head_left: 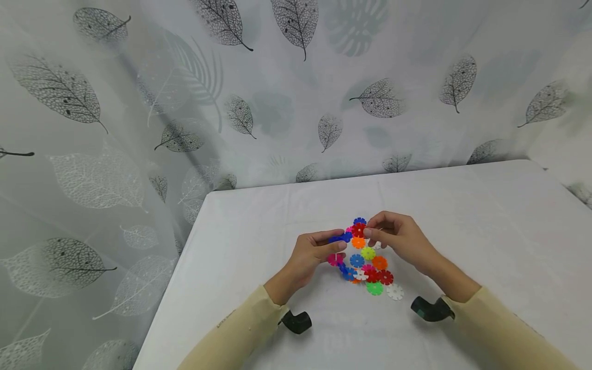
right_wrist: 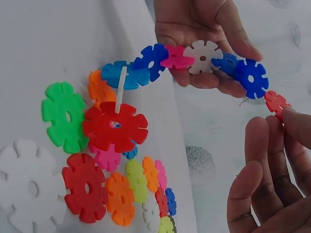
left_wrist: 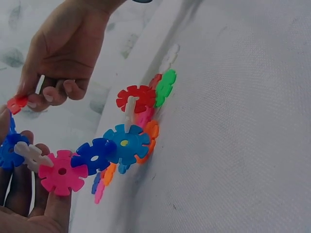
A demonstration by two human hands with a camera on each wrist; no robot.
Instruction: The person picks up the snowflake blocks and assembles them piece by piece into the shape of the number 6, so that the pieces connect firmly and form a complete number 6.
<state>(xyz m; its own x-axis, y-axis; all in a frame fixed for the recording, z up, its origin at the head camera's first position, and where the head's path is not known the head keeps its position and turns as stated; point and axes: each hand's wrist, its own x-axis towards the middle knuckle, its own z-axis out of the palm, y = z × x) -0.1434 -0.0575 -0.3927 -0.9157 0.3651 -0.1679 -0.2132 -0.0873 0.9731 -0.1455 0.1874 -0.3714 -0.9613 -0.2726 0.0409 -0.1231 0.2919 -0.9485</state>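
A chain of plastic snowflake discs, with a pink disc (left_wrist: pixel 53 178), a white disc (right_wrist: pixel 197 51) and a dark blue disc (right_wrist: pixel 260 85) among them, rises from the table. My left hand (head_left: pixel 306 256) holds its raised end, fingers underneath and thumb above. Between thumb and fingertips, my right hand (head_left: pixel 404 239) pinches a small red disc (right_wrist: pixel 276 100) at the tip of the dark blue one. Whether these two are slotted together I cannot tell. Lower down, a light blue disc (left_wrist: pixel 133 150) connects through an upright white disc to a larger red disc (right_wrist: pixel 97 126).
More discs lie on the white table (head_left: pixel 250 231) beneath and beside the chain, among them a green disc (head_left: pixel 374 288), a white disc (head_left: pixel 395 292) and an orange disc (head_left: pixel 380 262). Behind the table's far edge hangs a leaf-patterned curtain (head_left: pixel 277 139).
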